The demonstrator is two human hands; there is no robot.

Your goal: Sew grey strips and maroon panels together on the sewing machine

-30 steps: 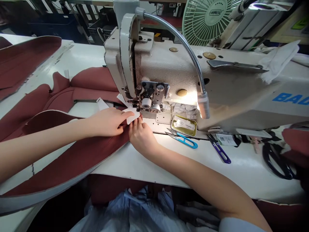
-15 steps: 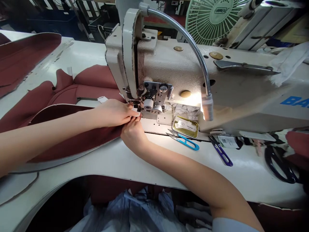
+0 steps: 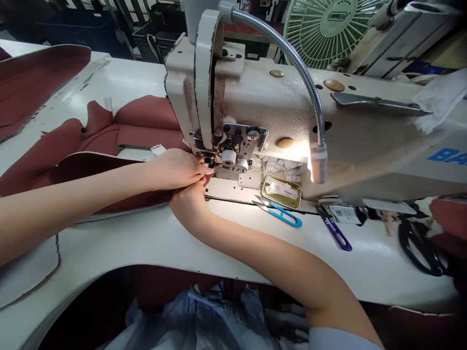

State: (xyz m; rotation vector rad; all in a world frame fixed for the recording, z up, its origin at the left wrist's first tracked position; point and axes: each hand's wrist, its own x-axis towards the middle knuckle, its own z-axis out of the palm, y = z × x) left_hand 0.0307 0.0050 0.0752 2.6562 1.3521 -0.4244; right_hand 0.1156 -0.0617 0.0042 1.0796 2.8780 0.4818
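Maroon seamed cover [image 3: 146, 138] — pale-edged, curved, spread across white table [image 3: 127, 243]

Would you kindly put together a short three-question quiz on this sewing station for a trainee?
1. True or false: the left hand and right hand are close together at the maroon material.

2. Which lies nearest the shallow gold tray?
A) purple snips
B) blue snips
C) fan

3. Fill the gap: the large lettering on the sewing machine is ____ in colour.

Key: 1. True. 2. B. 3. Blue.
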